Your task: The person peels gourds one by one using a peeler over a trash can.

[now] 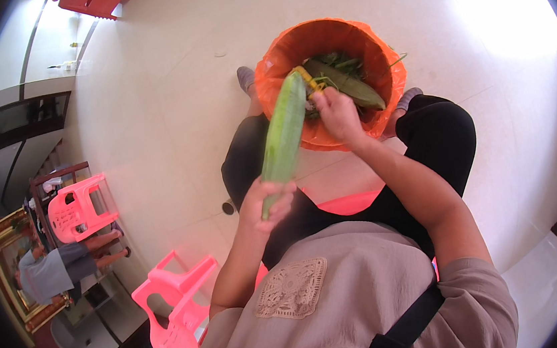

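Note:
My left hand (pixel 261 207) grips the lower end of a long, pale green gourd (pixel 283 123), which is tilted up and away from me. In my right hand (pixel 339 117) is a yellow-handled peeler (pixel 310 79), its head at the gourd's far end. Both the peeler and that end are over a round bin lined with an orange plastic bag (pixel 274 74), between my feet. Inside the bin lie green scraps (pixel 343 62) and a long, dark green piece (pixel 350 86); whether it is a gourd or a leaf, I cannot tell.
Pink plastic chairs stand at left, one nearer (pixel 175 304) and one farther (pixel 81 210). Another person (pixel 54 271) stands by a gold-framed picture (pixel 2 251). A red plastic stool (pixel 96 1) is at top left. Pale floor tiles (pixel 165 94) surround the bin.

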Motion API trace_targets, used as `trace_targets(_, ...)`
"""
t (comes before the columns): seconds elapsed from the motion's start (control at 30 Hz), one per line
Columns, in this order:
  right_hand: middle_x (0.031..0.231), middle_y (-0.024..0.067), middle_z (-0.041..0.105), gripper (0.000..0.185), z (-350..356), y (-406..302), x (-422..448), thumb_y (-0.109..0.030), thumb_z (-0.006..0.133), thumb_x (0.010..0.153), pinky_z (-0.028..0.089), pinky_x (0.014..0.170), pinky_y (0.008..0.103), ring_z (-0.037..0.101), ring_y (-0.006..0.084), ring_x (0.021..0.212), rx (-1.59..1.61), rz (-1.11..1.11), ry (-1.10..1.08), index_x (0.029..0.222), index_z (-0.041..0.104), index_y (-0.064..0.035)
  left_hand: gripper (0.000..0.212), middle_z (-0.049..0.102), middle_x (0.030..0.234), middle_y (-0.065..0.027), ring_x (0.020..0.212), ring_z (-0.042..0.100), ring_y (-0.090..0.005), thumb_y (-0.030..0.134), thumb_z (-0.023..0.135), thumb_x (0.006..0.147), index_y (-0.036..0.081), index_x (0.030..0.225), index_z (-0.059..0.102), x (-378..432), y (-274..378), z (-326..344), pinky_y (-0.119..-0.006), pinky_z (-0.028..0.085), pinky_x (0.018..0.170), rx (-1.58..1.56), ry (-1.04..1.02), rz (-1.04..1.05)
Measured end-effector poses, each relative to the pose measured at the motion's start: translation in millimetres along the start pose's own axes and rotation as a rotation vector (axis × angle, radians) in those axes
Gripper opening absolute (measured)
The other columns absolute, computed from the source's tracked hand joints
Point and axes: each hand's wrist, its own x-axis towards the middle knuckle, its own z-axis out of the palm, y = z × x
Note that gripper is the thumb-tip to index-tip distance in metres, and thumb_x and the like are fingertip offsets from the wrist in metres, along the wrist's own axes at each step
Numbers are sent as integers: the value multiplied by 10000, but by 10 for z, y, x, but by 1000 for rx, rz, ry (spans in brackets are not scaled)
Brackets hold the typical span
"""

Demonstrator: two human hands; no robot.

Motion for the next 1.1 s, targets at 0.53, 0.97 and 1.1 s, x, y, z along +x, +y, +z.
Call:
trace_targets(0.53,655,137,594,216,-96,-74,-33,-271,579,847,475,489,423,602,327,568,-290,-295,45,770,519,-78,325,453,774,-99,417,410,-65,59,524,820,-45,1112,424,132,116,57,-177,319,324,40,-29,49)
trace_targets(0.97,642,228,545,373,-19,336,208,-283,531,913,414,587,441,520,387,616,120,353,-22,730,529,41,379,485,804,-129,416,424,-65,43,534,804,-56,1156,433,-244,-3,-9,-185,328,317,66,-91,9)
trace_targets(1.1,596,222,511,302,-60,-184,-70,-254,558,896,387,500,465,492,420,543,-46,-54,-119,760,473,1,302,505,792,-127,414,420,-63,52,535,803,-65,1065,439,80,122,-107,-183,326,313,128,35,59)
